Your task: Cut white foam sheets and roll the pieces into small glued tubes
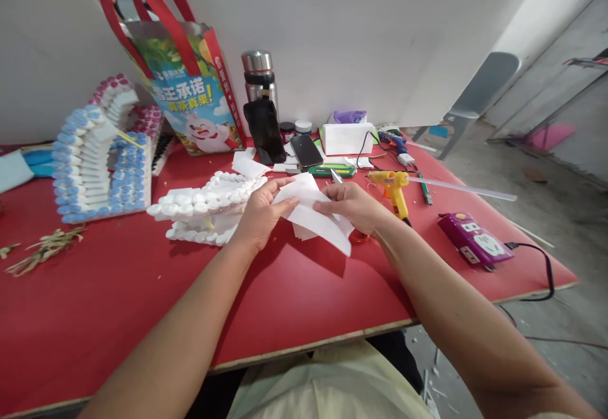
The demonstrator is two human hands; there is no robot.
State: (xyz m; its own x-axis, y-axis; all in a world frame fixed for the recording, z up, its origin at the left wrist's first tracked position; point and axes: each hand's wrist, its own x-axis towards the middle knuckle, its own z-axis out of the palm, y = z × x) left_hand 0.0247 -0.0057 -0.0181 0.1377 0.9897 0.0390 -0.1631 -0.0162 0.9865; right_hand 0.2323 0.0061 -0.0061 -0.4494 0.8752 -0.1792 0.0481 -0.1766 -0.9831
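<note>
Several white sheets of paper [311, 207] are held between my two hands above the red table. My left hand [266, 210] pinches their left side, thumb on top. On the right, my right hand [349, 204] grips the other side with thumb and fingers pressed together. Just left of my left hand lies a white craft piece [204, 207] built of small rounded white bits. Behind my right hand, the tips of a pair of scissors [336, 177] show, and a red handle [358, 237] peeks out below it. A yellow glue gun [395, 192] lies to the right, apart from my hand.
A blue and white craft piece [102, 166] stands at the left, near a colourful bag [190, 96]. At the back are a steel flask [259, 68], an upright black phone [264, 134] and a flat phone [306, 152]. A purple power strip [475, 242] with a cord sits near the right edge.
</note>
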